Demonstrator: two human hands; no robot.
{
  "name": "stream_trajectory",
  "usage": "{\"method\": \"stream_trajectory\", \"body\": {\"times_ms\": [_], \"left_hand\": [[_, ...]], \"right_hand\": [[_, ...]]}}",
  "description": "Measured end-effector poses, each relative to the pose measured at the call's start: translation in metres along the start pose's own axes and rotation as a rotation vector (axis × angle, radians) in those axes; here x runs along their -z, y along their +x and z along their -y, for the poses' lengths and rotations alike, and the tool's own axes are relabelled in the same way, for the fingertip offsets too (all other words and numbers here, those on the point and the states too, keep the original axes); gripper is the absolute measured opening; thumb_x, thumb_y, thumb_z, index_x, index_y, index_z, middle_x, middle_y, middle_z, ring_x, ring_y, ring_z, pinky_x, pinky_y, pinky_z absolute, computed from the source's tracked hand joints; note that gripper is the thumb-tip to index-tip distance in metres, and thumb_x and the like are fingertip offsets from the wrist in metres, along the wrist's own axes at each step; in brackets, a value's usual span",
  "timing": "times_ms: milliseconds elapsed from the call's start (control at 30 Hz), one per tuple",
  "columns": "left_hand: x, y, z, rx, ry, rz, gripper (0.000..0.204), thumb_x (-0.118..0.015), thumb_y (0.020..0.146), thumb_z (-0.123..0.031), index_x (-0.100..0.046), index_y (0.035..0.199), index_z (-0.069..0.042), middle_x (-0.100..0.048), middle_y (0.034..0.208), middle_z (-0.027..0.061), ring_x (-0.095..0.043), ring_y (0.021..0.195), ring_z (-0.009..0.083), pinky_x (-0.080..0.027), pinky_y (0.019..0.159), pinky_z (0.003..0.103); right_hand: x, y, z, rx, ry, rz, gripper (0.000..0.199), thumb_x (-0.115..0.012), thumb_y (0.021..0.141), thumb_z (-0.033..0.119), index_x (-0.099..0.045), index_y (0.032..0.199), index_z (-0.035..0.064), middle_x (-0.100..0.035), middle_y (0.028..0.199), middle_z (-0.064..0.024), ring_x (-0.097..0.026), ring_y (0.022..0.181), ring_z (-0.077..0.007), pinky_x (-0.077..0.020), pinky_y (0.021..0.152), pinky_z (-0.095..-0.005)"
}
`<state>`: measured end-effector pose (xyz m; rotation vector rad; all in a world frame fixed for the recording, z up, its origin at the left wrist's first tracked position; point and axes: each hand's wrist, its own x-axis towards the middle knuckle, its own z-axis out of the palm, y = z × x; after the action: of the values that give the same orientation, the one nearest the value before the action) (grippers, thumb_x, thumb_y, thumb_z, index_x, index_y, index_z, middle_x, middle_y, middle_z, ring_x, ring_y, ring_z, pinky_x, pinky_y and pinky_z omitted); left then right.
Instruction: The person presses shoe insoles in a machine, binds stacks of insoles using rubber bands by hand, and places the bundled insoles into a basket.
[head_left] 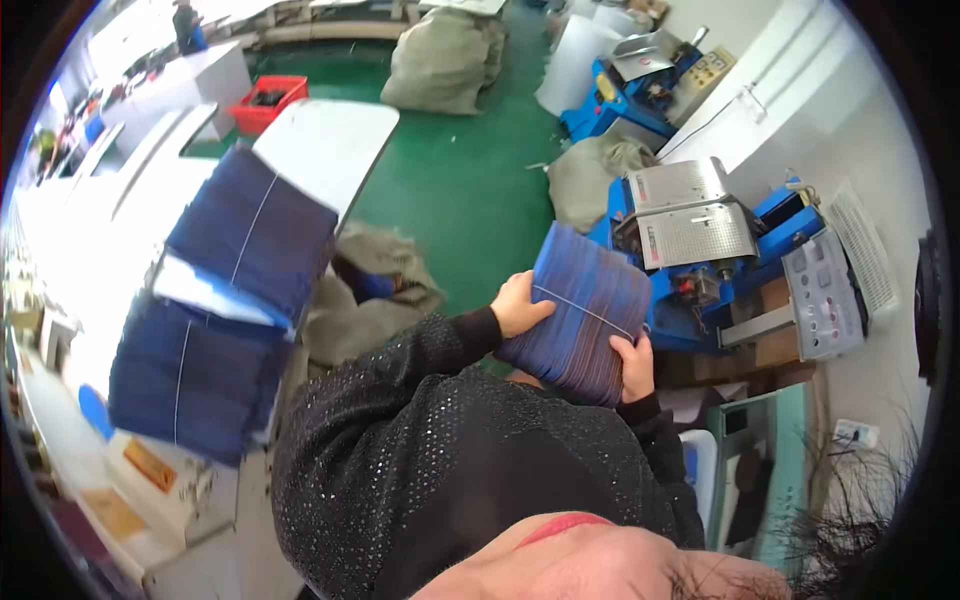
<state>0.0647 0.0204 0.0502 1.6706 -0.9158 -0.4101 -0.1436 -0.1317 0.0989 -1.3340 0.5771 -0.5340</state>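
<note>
A thick bundle of blue and brown fabric pieces (588, 310), bound by a thin white string, is held in front of my body. My left hand (520, 305) grips its left edge, the thumb lying on the top face. On the lower right side my right hand (634, 368) clasps it, thumb on top; the fingers beneath are hidden. To my left, a dark navy fabric bundle (262, 235) tied with string lies on a white table (335, 140). A second navy bundle (195, 375), also string-tied, lies nearer to me.
Right of my hands stands a blue machine (665, 305) with perforated metal covers and a button panel (825, 295). Another blue machine (625, 105) is behind it. Sacks (440, 60) stand on the green floor. An open sack (350, 325) sits beside the table; a red crate (270, 105) is farther off.
</note>
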Motion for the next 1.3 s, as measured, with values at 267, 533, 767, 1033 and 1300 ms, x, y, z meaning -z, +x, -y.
{"method": "stream_trajectory", "body": {"times_ms": [267,533,767,1033,1300], "left_hand": [[0.132,0.102,0.131,-0.125,-0.245,-0.191,0.046,-0.066,0.078,-0.016,-0.054,0.115,0.008,-0.064,0.105,0.0225,-0.062,0.099,0.0326,-0.048,0.090,0.040],[0.247,0.112,0.183,0.170,-0.122,-0.600,0.043,-0.066,0.076,-0.011,-0.055,0.114,0.007,-0.065,0.102,0.0172,-0.063,0.095,0.0252,-0.049,0.085,0.036],[0.297,0.118,0.225,0.100,0.282,-1.106,0.039,-0.069,0.074,-0.020,-0.060,0.103,0.003,-0.064,0.097,0.0228,-0.060,0.091,0.0416,-0.047,0.084,0.047],[0.332,0.126,0.253,0.725,0.415,-1.479,0.085,-0.069,0.074,-0.031,-0.032,0.138,0.013,-0.042,0.136,0.0292,-0.037,0.129,0.0417,-0.029,0.112,0.042],[0.376,0.107,0.263,0.995,0.444,-1.724,0.083,-0.066,0.074,-0.034,-0.035,0.139,0.008,-0.040,0.140,0.0273,-0.039,0.131,0.0405,-0.032,0.110,0.043]], "right_hand": [[-0.132,0.211,-0.075,0.150,-0.157,0.213,0.052,-0.070,0.077,0.009,-0.050,0.122,-0.0053,-0.060,0.114,-0.0136,-0.059,0.101,-0.0200,-0.0488,0.087,-0.0322],[-0.287,0.352,-0.118,-0.059,-0.109,0.515,0.072,-0.074,0.074,0.011,-0.037,0.132,-0.0102,-0.056,0.116,-0.0155,-0.058,0.101,-0.0235,-0.0493,0.089,-0.0348],[-0.420,0.461,-0.128,-0.087,-0.211,1.019,0.065,-0.072,0.074,0.008,-0.040,0.129,-0.0078,-0.058,0.113,-0.0155,-0.060,0.097,-0.0232,-0.0521,0.085,-0.0360],[-0.579,0.523,-0.183,-0.187,-0.194,1.499,0.065,-0.068,0.078,0.005,-0.035,0.133,-0.0096,-0.055,0.120,-0.0182,-0.059,0.102,-0.0239,-0.0509,0.089,-0.0355],[-0.679,0.500,-0.260,-0.082,-0.215,1.671,0.072,-0.071,0.076,0.013,-0.036,0.135,-0.0081,-0.053,0.126,-0.0199,-0.055,0.112,-0.0272,-0.0441,0.097,-0.0357]]}}
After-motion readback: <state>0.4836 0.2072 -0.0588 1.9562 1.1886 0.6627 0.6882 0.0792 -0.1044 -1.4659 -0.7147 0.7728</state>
